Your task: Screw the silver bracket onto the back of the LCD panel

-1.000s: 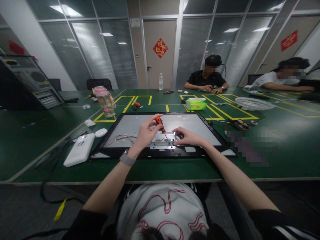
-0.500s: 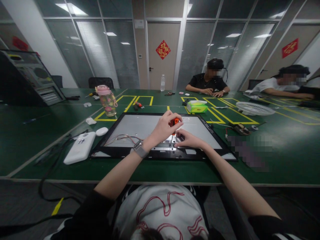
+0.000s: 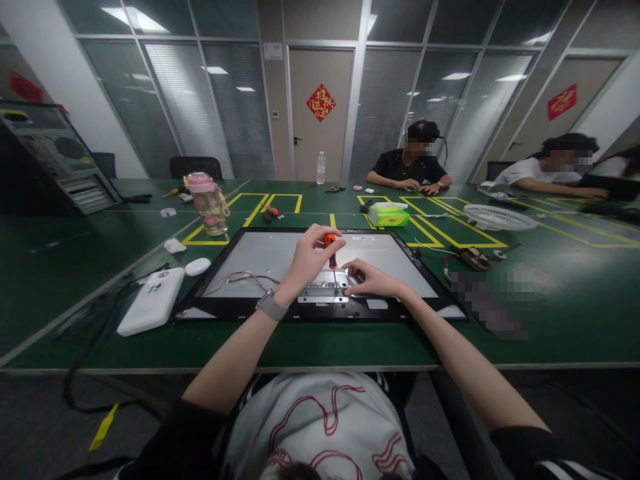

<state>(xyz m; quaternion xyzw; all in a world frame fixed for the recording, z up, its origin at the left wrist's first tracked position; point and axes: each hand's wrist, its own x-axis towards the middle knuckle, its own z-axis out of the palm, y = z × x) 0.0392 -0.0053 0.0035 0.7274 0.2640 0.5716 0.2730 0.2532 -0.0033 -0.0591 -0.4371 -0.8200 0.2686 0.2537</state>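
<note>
A flat display panel (image 3: pixel 250 260) with a black frame lies on the table before me, its pale side up. My left hand (image 3: pixel 311 257) is closed around the top of an orange-and-black screwdriver (image 3: pixel 331 248). The screwdriver stands nearly upright, its thin shaft running down to a metal bracket (image 3: pixel 324 299) near the panel's front edge. At the bracket's right end, my right hand (image 3: pixel 373 278) bends its thumb and fingers against the metal; the exact contact is hard to see. Thin wires (image 3: pixel 240 277) lie loose on the panel to the left.
Left of the panel are a white power bank (image 3: pixel 151 301), a white oval object (image 3: pixel 197 267) and a pink-lidded bottle (image 3: pixel 207 205). A green tissue pack (image 3: pixel 389 215) sits behind it. Right lie a small wired part (image 3: pixel 475 258) and a white fan grille (image 3: pixel 500 217). People sit across the table.
My left hand and the screwdriver have shifted slightly left, and more of the handle and shaft shows. My right hand stays at the bracket. The whole view has turned a little.
</note>
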